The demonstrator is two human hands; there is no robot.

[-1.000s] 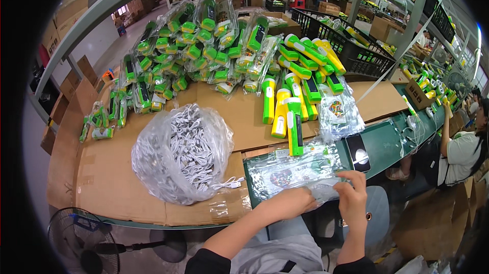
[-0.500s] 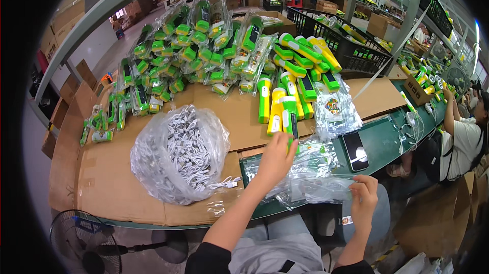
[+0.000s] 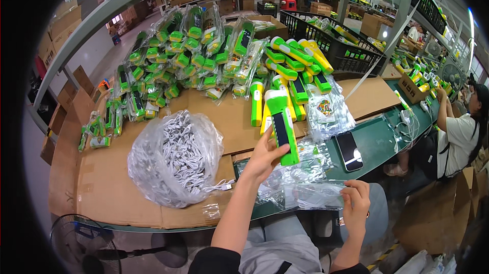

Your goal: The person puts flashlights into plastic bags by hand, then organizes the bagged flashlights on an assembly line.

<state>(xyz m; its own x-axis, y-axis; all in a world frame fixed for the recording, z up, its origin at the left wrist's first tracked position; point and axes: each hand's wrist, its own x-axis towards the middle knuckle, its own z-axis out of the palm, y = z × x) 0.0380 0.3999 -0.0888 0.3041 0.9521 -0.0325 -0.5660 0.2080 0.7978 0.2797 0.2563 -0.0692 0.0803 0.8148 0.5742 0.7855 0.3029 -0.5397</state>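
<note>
A green flashlight (image 3: 282, 130) with a white head rim and a dark panel on its side is held tilted above the table, my left hand (image 3: 265, 158) wrapped round its lower part. Between the fingertips of my right hand (image 3: 357, 197) is the edge of a transparent plastic bag (image 3: 316, 194), which lies at the table's front edge. More flat bags (image 3: 310, 159) are stacked under and behind it. Just beyond my left hand lie loose green and yellow flashlights (image 3: 257, 103), beside a stack of printed bags (image 3: 326, 111).
Left of my left arm sits a large plastic bag of white cables (image 3: 186, 151). Bagged flashlights (image 3: 188, 44) are heaped behind it. A phone (image 3: 349, 151) lies on the green table at right. A black crate (image 3: 346, 52) stands behind; a co-worker (image 3: 461, 126) sits far right.
My left hand has lifted the flashlight off the loose group and brought it nearer and upright into view. My right hand stays at the bag's edge, and the bag looks flatter.
</note>
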